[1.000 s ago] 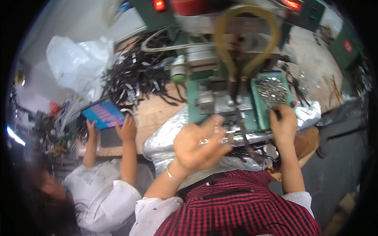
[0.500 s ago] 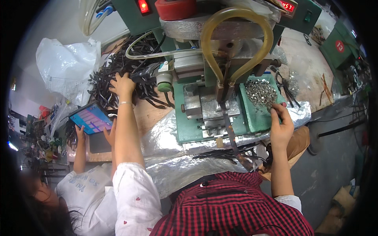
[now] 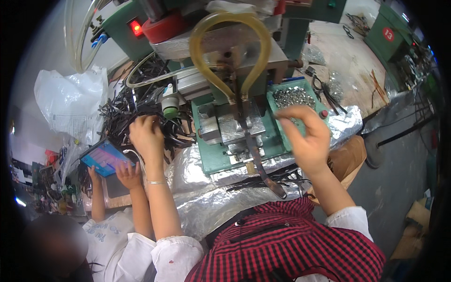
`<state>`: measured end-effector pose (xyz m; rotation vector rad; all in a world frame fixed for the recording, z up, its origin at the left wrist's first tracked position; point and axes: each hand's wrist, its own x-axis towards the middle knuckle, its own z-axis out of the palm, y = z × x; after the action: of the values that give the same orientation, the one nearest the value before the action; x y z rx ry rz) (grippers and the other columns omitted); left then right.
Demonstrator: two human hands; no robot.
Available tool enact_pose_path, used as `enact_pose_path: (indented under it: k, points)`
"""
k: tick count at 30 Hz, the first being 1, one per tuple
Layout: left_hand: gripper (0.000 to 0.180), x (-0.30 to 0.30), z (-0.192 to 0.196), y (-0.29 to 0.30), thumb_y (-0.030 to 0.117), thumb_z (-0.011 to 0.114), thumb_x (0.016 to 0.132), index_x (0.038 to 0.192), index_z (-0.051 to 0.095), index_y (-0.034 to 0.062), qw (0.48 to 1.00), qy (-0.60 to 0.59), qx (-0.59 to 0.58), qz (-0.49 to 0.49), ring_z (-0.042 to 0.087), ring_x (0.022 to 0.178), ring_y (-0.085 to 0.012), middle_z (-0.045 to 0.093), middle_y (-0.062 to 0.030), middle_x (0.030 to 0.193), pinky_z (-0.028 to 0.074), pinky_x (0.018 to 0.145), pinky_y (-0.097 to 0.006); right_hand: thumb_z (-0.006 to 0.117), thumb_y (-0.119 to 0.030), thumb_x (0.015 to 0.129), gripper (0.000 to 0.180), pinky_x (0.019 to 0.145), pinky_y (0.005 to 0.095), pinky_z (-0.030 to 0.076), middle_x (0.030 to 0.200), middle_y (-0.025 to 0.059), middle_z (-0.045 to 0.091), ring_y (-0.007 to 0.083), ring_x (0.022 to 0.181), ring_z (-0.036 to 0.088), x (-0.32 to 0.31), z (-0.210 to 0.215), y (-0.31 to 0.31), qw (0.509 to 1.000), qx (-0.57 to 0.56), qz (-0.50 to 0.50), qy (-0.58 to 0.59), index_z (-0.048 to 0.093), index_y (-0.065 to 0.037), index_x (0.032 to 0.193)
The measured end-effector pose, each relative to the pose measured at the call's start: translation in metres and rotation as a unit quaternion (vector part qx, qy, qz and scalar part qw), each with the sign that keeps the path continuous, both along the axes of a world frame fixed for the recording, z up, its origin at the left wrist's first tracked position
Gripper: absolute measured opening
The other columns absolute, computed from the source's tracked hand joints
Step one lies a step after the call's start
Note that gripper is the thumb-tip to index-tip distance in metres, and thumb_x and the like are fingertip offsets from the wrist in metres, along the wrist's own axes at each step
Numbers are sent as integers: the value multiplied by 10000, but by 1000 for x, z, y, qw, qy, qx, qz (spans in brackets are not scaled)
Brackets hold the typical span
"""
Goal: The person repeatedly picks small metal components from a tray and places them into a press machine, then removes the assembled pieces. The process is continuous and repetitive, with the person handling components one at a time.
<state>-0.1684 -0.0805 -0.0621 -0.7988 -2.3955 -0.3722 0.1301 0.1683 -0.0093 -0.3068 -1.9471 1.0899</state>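
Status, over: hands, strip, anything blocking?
Left hand at strip pile, right hand partly hiding green tray; grips unclear. Dark strip juts from machine, free end uncovered.

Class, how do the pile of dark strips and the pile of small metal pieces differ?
The dark strips are long and narrow; the metal pieces are tiny and silvery. The strips lie left of the machine; the metal pieces sit in a green tray on its right. Both form loose, jumbled heaps.

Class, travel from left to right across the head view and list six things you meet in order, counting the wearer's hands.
White bag → wearer's left hand → green knob → yellow tube → wearer's right hand → green box with the red disc.
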Motion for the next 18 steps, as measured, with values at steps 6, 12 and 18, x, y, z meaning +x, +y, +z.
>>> enact_pose_path:
  k: [6, 12, 18]
  points:
    - [271, 8, -25, 11, -19, 673, 740, 938, 799, 116, 988, -42, -60, -140, 608, 1147, -374, 653, -145, 1271, 509, 971, -438, 700, 9, 899, 280, 887, 280, 527, 1043, 84, 716, 132, 986, 683, -59, -11, -29, 972, -208, 63, 92, 612, 10, 1165]
    - [268, 36, 3, 15, -44, 634, 919, 1169, 703, 27, 956, -29, 234, -173, 695, 897, -260, 717, -119, 1052, 538, 803, -328, 698, 31, 907, 411, 909, 271, 516, 1131, 111, 693, 138, 1006, 679, -57, -10, -36, 952, -271, 85, 118, 528, 28, 1281]
    - [179, 132, 65, 19, -56, 670, 941, 1113, 634, -92, 892, 57, 328, -307, 684, 836, -247, 690, -184, 989, 587, 826, -347, 701, 27, 877, 541, 978, 323, 500, 1206, 148, 676, 198, 1064, 678, -37, 24, -55, 957, -256, 97, 96, 497, 24, 1378]
